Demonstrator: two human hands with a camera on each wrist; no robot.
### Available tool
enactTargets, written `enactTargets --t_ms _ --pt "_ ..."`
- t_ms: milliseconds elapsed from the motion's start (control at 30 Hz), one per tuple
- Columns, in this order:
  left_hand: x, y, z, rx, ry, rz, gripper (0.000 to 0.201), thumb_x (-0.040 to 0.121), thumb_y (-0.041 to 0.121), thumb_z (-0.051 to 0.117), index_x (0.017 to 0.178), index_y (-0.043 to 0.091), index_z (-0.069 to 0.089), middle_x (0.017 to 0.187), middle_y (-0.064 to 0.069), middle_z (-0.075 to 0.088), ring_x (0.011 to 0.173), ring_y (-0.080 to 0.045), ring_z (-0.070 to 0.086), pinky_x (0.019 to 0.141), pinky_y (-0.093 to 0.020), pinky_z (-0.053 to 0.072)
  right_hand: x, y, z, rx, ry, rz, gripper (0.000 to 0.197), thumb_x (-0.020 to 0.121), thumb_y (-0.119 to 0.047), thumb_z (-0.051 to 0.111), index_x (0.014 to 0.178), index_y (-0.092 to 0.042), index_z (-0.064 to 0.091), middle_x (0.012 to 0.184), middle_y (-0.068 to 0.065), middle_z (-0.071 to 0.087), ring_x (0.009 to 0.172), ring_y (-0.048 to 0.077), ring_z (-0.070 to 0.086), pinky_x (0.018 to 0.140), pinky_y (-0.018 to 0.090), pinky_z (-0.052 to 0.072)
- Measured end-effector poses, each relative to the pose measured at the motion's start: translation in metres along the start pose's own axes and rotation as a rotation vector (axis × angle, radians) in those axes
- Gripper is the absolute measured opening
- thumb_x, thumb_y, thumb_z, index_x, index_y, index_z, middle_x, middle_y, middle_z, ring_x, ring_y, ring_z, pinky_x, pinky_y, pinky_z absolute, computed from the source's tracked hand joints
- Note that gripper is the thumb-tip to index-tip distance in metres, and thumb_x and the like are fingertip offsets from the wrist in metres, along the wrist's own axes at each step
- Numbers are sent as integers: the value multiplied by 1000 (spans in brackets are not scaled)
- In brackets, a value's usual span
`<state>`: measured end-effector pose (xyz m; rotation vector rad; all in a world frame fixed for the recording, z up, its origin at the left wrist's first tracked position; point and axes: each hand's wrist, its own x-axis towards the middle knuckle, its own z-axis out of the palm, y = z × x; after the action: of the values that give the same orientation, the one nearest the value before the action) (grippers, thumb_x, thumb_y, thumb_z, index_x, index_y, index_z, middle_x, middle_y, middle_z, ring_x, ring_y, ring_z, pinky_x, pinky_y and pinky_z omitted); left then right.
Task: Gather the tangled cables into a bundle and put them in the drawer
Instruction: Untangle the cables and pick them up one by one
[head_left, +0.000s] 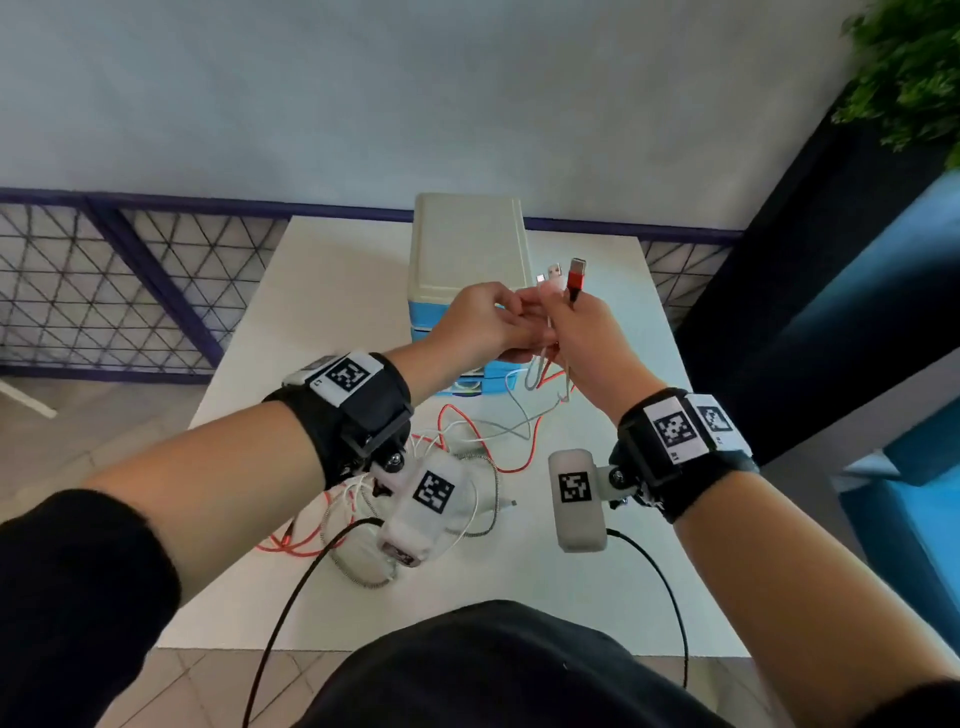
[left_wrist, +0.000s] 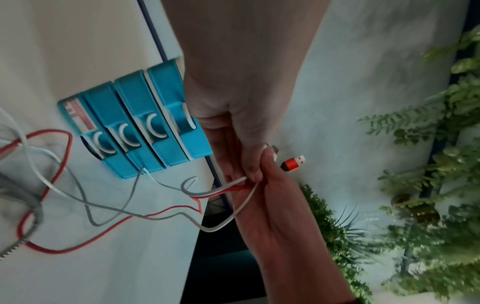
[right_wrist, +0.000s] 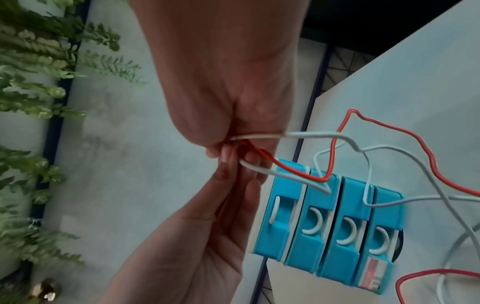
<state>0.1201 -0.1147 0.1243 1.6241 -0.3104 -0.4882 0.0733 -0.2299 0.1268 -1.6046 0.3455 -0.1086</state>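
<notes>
Several thin cables, red, white and grey, lie tangled (head_left: 457, 467) on the white table (head_left: 613, 597). My right hand (head_left: 558, 312) is raised in front of the drawer unit and grips their ends; a red USB plug (head_left: 576, 273) (left_wrist: 294, 163) and a silver plug (head_left: 553, 270) stick up from the fist. Touching it, my left hand (head_left: 514, 312) pinches the same strands just below. Loops of red cable (right_wrist: 363, 123) and white cable (left_wrist: 221, 224) hang from both hands to the table. The drawer unit (head_left: 467, 244) has a beige top and blue drawers (right_wrist: 324, 226) (left_wrist: 145, 123).
The lowest drawer (head_left: 467, 387) juts out a little past the others. A braided grey cable (head_left: 488, 499) lies in the tangle. Black camera leads (head_left: 670, 597) trail off the front edge. Green plants (head_left: 904, 67) and a dark partition (head_left: 779, 338) stand to the right.
</notes>
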Motion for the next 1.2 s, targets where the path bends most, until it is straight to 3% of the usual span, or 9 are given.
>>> enactTargets --t_ms 267,367,433,533,667,767,1000,1100,1200 --pt "-21 -15 -22 463 -131 118 42 82 33 70 108 7 51 105 -3 59 84 -12 53 72 -20 43 -3 -21 40 294 80 -133 31 103 -27 34 78 -12 44 100 19 72 92 25 72 86 43 53" --pt "-30 -16 -24 517 -315 170 35 97 32 46 116 5 57 118 -5 62 106 -10 56 89 -14 42 -11 -29 45 353 19 -124 32 103 -35 32 81 -13 40 80 12 74 75 26 74 70 39 58" --pt "-34 -15 -25 512 -423 186 32 100 30 37 106 7 59 102 9 59 98 -1 54 90 -14 39 -15 -29 42 310 56 -116 33 103 -38 32 82 -14 40 57 3 61 47 21 61 45 27 49" --pt "-28 -27 -27 692 -527 336 28 99 32 31 85 17 50 86 10 46 84 -6 45 89 -35 37 -15 -20 32 322 90 -100 32 103 -36 34 79 -16 42 49 -2 28 35 12 24 38 18 19" --pt "-18 -64 -27 1132 -456 289 23 100 29 34 103 16 53 125 6 44 121 -11 38 113 -55 3 -19 -20 17 332 107 -66 32 102 -36 35 79 -15 43 49 -5 25 37 10 20 38 20 17" --pt "-11 -87 -36 1135 -444 257 16 96 18 39 87 17 52 104 5 48 101 -12 44 111 -55 15 -24 -33 3 293 176 -97 32 102 -36 35 80 -15 45 48 -6 28 36 8 23 36 18 21" --pt "-8 -120 -67 1177 -386 80 19 96 24 46 110 11 48 113 -9 51 104 -26 50 82 -30 31 -29 -55 -34 269 265 -165 30 101 -35 39 82 -14 48 53 -5 31 38 7 25 37 21 21" --pt "-4 -119 -68 1008 -228 212 51 86 29 63 123 7 37 126 -15 42 113 -28 45 93 -37 39 -25 -43 -33 163 263 -145 22 101 -29 40 86 -15 49 54 -7 34 40 7 27 38 20 24" --pt "-13 -115 -68 889 -64 437 40 79 32 69 97 8 42 96 -8 48 82 -26 49 72 -36 42 -21 -32 -27 34 284 -146 23 101 -31 36 89 -15 49 52 -9 39 40 7 32 39 21 29"
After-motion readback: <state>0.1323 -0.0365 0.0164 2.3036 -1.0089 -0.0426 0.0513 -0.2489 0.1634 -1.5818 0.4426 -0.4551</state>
